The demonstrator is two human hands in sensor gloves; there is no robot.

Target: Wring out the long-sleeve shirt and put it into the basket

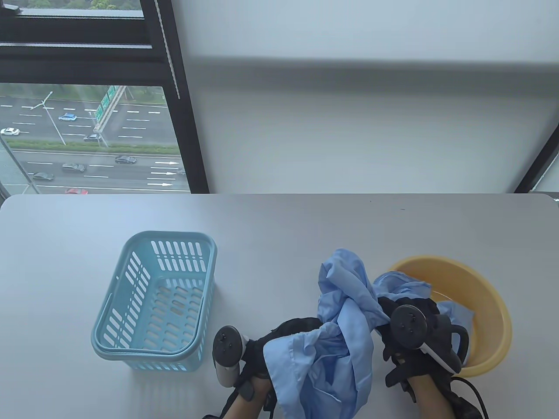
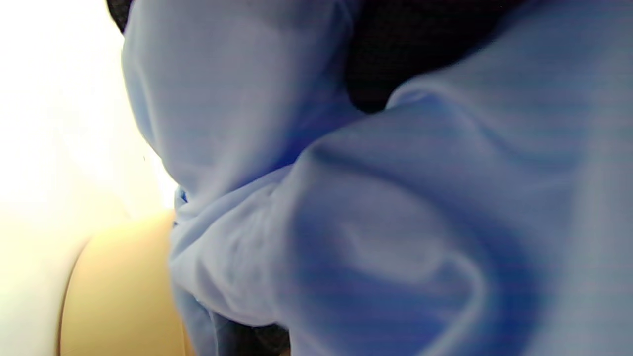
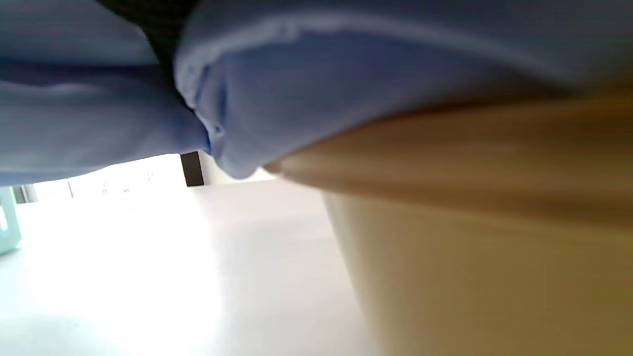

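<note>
A light blue long-sleeve shirt [image 1: 345, 323] hangs bunched between both hands above the table's front edge, one end trailing into the yellow basin [image 1: 493, 305]. My left hand [image 1: 284, 336] grips the shirt's left part; cloth covers its fingers. My right hand [image 1: 410, 314] grips the twisted part at the basin's left rim. The light blue slotted basket [image 1: 131, 314] stands empty at the left. Blue shirt cloth [image 2: 395, 222] fills the left wrist view, with the basin [image 2: 123, 291] below. In the right wrist view the shirt [image 3: 296, 89] drapes over the basin's rim [image 3: 470, 163].
The grey table [image 1: 279, 227] runs back to a white wall, with a window at the far left. The basket [image 3: 7, 222] shows as a sliver at the left edge of the right wrist view. Cables trail from the right wrist.
</note>
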